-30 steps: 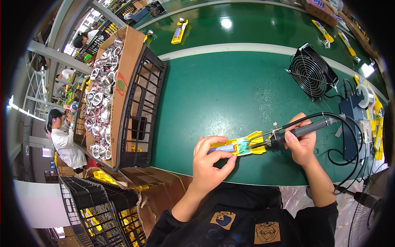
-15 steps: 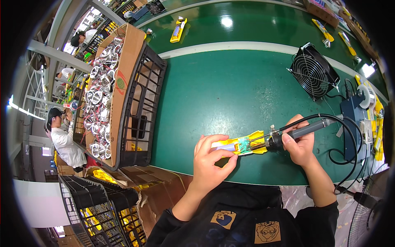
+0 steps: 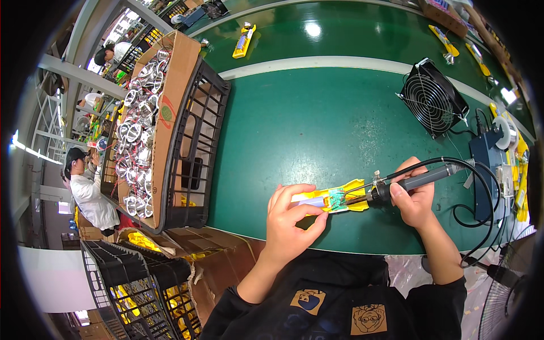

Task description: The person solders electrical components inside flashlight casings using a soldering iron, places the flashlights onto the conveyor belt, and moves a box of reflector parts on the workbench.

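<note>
My left hand [image 3: 289,221] is closed around the left end of a yellow plastic housing [image 3: 355,188], holding it low over the green table. Inside the housing lie a purple cylindrical battery [image 3: 310,202] and a small green circuit board [image 3: 337,198]. My right hand [image 3: 412,198] grips a soldering iron [image 3: 420,180] by its grey and black handle. The iron's tip reaches the board's right side; whether it touches a joint is too small to tell. A thin feed tube with a metal clamp [image 3: 377,177] runs along the iron.
A black crate [image 3: 190,147] with a carton of silvery reflector parts [image 3: 136,133] stands at left. A black fan [image 3: 429,101], a solder spool [image 3: 505,135] and a blue soldering station [image 3: 481,175] are at right. Yellow housings [image 3: 243,42] lie on the far green belt. A co-worker [image 3: 90,184] is at far left.
The soldering iron and my right hand have shifted very slightly right. My left hand keeps its grip on the housing. The yellow housing on the far belt has moved slightly left.
</note>
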Demonstrator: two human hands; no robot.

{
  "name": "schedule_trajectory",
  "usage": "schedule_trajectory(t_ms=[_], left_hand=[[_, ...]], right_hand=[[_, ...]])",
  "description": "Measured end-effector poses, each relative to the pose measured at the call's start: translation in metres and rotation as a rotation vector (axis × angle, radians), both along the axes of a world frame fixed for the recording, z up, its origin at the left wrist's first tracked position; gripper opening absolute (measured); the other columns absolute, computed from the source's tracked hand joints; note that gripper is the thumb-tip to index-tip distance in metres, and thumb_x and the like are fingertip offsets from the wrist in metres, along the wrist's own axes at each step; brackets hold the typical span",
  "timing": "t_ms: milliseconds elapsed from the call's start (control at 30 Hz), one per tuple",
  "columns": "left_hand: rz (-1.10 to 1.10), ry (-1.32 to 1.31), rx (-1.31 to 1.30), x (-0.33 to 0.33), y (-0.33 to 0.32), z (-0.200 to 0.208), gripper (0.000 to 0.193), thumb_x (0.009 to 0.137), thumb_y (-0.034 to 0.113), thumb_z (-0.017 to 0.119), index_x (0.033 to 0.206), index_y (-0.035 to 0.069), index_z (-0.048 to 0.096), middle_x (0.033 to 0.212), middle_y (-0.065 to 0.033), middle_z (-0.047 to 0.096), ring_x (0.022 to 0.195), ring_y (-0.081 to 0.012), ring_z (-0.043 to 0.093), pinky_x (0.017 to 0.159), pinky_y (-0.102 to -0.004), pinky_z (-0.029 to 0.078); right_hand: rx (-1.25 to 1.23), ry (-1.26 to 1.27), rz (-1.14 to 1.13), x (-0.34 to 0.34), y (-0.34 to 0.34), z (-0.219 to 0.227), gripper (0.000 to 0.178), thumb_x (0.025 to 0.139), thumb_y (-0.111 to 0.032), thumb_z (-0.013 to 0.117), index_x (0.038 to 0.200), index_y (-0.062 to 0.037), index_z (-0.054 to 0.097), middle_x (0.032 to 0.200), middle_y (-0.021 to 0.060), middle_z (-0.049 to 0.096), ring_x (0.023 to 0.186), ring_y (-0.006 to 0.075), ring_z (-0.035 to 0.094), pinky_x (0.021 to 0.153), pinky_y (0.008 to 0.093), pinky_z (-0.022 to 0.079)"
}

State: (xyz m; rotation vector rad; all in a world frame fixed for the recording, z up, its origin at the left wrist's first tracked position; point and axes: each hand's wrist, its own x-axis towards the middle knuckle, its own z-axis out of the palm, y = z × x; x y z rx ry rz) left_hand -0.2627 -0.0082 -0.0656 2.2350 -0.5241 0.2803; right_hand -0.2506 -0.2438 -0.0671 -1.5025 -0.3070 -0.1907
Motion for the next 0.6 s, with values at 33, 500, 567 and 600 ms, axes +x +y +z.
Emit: schedule_trajectory(t_ms=[33, 500, 567, 600], left_hand=[[0.000, -0.002, -0.001, 0.000, 0.000, 0.000, 0.011, 0.060, 0.010, 0.070, 0.067, 0.012, 0.062, 0.097, -0.0073, 0.056, 0.091, -0.0229, 0.053, 0.092, -0.0503, 0.029], [-0.058, -0.106, 0.002, 0.003, 0.001, -0.011, 0.013, 0.060, 0.009, 0.070, 0.072, 0.011, 0.065, 0.096, -0.0058, 0.056, 0.093, -0.0239, 0.052, 0.089, -0.0453, 0.035], [-0.061, -0.120, 0.001, 0.004, 0.000, -0.014, 0.014, 0.060, 0.009, 0.070, 0.073, 0.011, 0.066, 0.095, -0.0056, 0.056, 0.093, -0.0239, 0.052, 0.090, -0.0455, 0.035], [-0.052, -0.110, -0.019, 0.004, 0.001, -0.015, 0.012, 0.060, 0.010, 0.070, 0.071, 0.011, 0.065, 0.095, -0.0047, 0.056, 0.092, -0.0230, 0.052, 0.088, -0.0444, 0.035]], right_hand=[[0.000, 0.000, 0.000, 0.000, 0.001, 0.001, 0.012, 0.073, -0.002, 0.056, 0.079, -0.0010, 0.045, 0.076, 0.0037, 0.045, 0.061, 0.0061, 0.041, 0.054, 0.0208, 0.034], [0.173, -0.005, -0.175, 0.007, -0.005, 0.008, 0.017, 0.076, -0.009, 0.055, 0.081, -0.0003, 0.041, 0.068, 0.0039, 0.044, 0.049, 0.0061, 0.042, 0.041, 0.0187, 0.037], [0.189, -0.013, -0.183, 0.008, -0.005, 0.007, 0.017, 0.076, -0.010, 0.055, 0.082, -0.0007, 0.041, 0.067, 0.0037, 0.044, 0.049, 0.0062, 0.042, 0.041, 0.0188, 0.038], [0.189, -0.014, -0.181, 0.008, -0.005, 0.007, 0.017, 0.076, -0.010, 0.055, 0.082, -0.0007, 0.041, 0.067, 0.0037, 0.044, 0.049, 0.0062, 0.042, 0.041, 0.0188, 0.038]])
